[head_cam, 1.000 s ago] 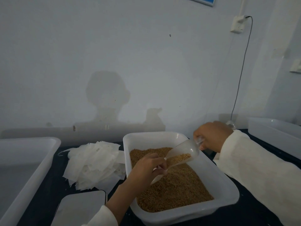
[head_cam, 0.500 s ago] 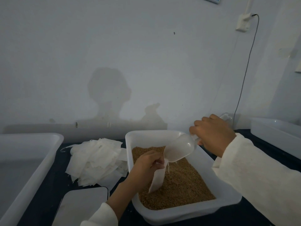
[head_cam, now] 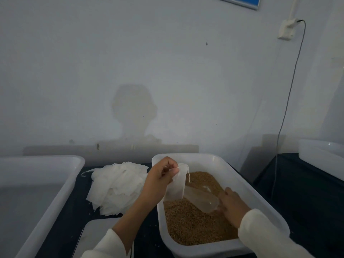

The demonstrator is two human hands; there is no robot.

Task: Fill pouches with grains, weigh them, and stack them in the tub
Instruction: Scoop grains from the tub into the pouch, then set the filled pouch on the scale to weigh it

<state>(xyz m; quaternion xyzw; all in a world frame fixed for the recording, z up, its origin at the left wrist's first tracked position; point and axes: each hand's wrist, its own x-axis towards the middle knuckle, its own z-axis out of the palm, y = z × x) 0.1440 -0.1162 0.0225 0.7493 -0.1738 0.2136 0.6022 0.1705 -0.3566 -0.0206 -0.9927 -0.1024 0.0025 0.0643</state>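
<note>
We are early in the job. Our left hand [head_cam: 158, 180] pinches one small white pouch [head_cam: 177, 182] by its top edge and holds it up over the near-left part of the grain tray [head_cam: 260, 200]. How much grain [head_cam: 193, 224] the pouch already holds we cannot tell; its lower part hangs flat enough that we judge it lightly filled at most. Our right hand [head_cam: 233, 206] lies low in the tray, fingers closed round the handle end of the clear scoop [head_cam: 201, 199], whose mouth points toward the pouch and rests on the grain.

Weighing looks not yet done for this pouch: the flat white scale [head_cam: 100, 237] sits bare, just in front of the tray's left corner. Left of the tray, the pile of empty pouches [head_cam: 119, 187] is still large, so most of the filling is ahead. Further left, the big white tub [head_cam: 46, 192] shows no stacked pouches in the part we can see.

Everything stands on a dark worktop [head_cam: 307, 192]. Another white tub [head_cam: 322, 157] sits well to the right of the tray. Behind the tray rises a plain pale wall, with a socket [head_cam: 286, 29] high up to the right and a cable [head_cam: 286, 108] hanging down from it.
</note>
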